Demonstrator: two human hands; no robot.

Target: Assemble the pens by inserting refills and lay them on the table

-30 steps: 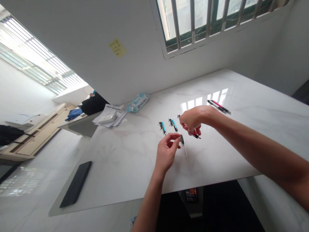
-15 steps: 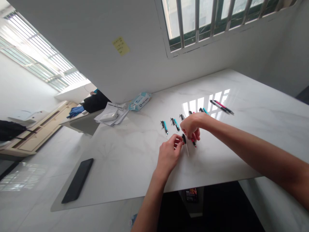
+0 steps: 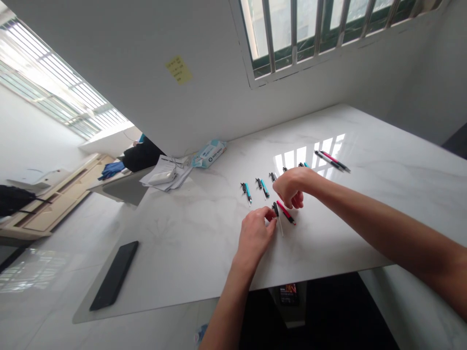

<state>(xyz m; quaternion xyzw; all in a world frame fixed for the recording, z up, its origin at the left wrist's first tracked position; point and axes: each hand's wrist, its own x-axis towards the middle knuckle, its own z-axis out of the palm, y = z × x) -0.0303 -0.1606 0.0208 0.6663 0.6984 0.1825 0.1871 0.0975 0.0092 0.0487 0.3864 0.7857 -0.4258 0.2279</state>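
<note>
Bare tabletop (image 3: pixel 204 243) near side wide open; teal pens (image 3: pixel 255 190) row crowds behind, phone (image 3: pixel 114 275) far left

Bright daylight from barred window (image 3: pixel 321 29) — mirrored as glare patch on glossy marble table (image 3: pixel 383 160). Shadows soft, faint. Left windows (image 3: pixel 47 82) blown out. Strong wide-angle bending at edges — centre sharp, small parts tiny.

Phone (image 3: pixel 114 275), wipes pack (image 3: pixel 208 153), papers (image 3: pixel 166 176)
</note>
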